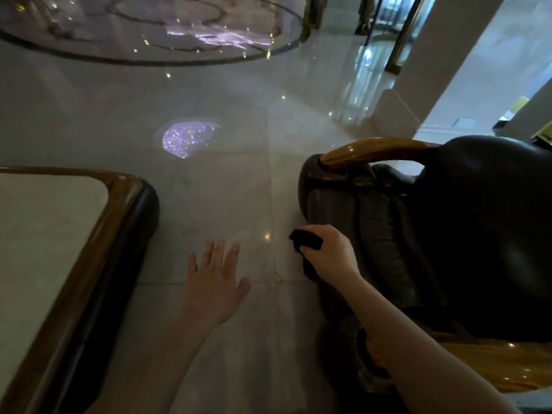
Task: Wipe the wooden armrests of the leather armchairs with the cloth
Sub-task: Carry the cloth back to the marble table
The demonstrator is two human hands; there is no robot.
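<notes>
A dark leather armchair (pixel 466 222) fills the right side of the head view. Its far wooden armrest (pixel 376 150) curves glossy and orange-brown at the top. The near wooden armrest (pixel 490 366) shows at the lower right, partly hidden under my right forearm. My right hand (pixel 331 255) is shut on a black cloth (pixel 304 243), held at the front edge of the chair's seat, away from both armrests. My left hand (pixel 216 279) hovers over the floor to the left, fingers spread, holding nothing.
A low table (pixel 119 222) with a pale top and dark wooden rim stands at the left. Polished marble floor (pixel 227 186) runs between table and chair. A white pillar (pixel 448 55) and glass doors stand at the back right.
</notes>
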